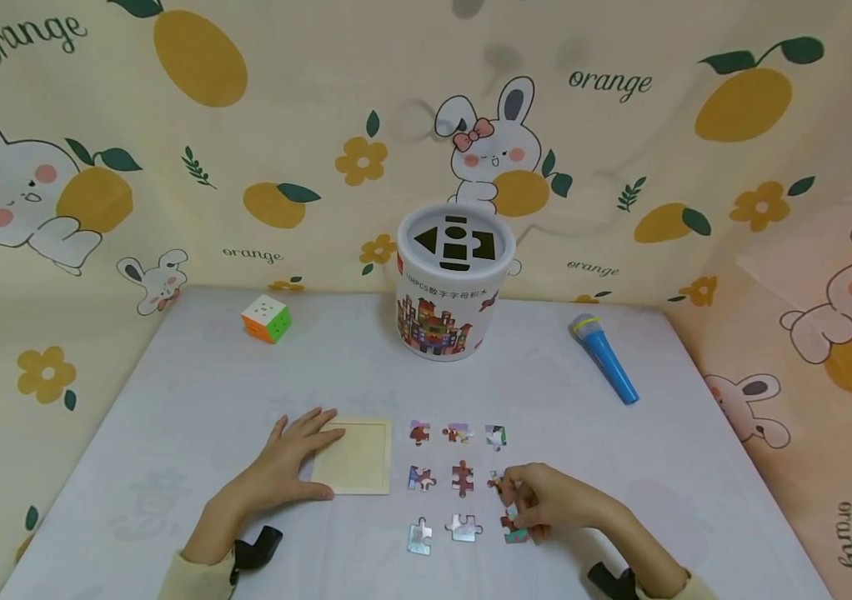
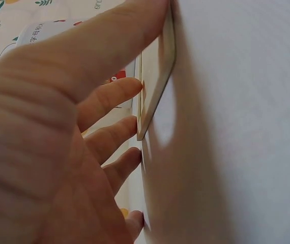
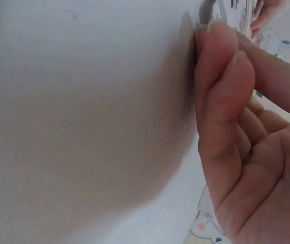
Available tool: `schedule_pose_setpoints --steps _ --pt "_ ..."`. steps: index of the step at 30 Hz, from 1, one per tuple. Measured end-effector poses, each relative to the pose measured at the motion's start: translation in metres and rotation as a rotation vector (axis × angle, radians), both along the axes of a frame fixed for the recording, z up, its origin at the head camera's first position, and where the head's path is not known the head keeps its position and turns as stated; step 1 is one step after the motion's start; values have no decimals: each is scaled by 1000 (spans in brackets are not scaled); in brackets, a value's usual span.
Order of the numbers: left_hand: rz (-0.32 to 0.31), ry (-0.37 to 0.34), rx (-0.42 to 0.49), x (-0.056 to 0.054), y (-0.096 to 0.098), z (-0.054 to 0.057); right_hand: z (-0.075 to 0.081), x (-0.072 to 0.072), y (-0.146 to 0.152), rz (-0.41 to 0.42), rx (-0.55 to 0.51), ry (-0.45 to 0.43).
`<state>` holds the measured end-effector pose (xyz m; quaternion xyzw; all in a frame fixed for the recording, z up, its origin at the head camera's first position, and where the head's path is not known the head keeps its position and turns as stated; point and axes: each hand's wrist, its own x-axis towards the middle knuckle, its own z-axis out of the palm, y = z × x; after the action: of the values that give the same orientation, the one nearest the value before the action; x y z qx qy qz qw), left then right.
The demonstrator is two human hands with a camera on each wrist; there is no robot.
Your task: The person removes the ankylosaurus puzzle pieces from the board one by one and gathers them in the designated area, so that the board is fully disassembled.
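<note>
My left hand [image 1: 287,467] lies with spread fingers over the left side of a square pale wooden puzzle tray [image 1: 358,458]. Its thumb touches the tray's near edge and the fingertips its far side, as the left wrist view also shows. My right hand [image 1: 546,500] has curled fingers and pinches a red and green jigsaw piece [image 1: 516,536] at the lower right of the loose pieces. In the right wrist view a grey-looking piece [image 3: 206,11] shows just past the fingertips. Another jigsaw piece [image 1: 496,481] is partly covered by the right hand.
Several jigsaw pieces [image 1: 463,478] lie in rows between the hands. Behind stand a white bucket [image 1: 448,300] with a shaped-hole lid, a puzzle cube [image 1: 267,319] at left and a blue toy microphone [image 1: 606,358] at right. A printed cloth [image 1: 366,75] backs the table.
</note>
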<state>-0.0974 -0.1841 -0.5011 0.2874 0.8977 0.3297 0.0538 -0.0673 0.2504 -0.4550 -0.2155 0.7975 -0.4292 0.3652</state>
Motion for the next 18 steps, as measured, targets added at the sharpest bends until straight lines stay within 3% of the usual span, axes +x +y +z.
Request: schedule_pose_setpoints --steps 8,18 --pt "7 -3 -14 1 1 -1 0 5 -3 -27 30 27" --pt "38 -23 -4 8 1 8 -2 8 -7 -35 61 55"
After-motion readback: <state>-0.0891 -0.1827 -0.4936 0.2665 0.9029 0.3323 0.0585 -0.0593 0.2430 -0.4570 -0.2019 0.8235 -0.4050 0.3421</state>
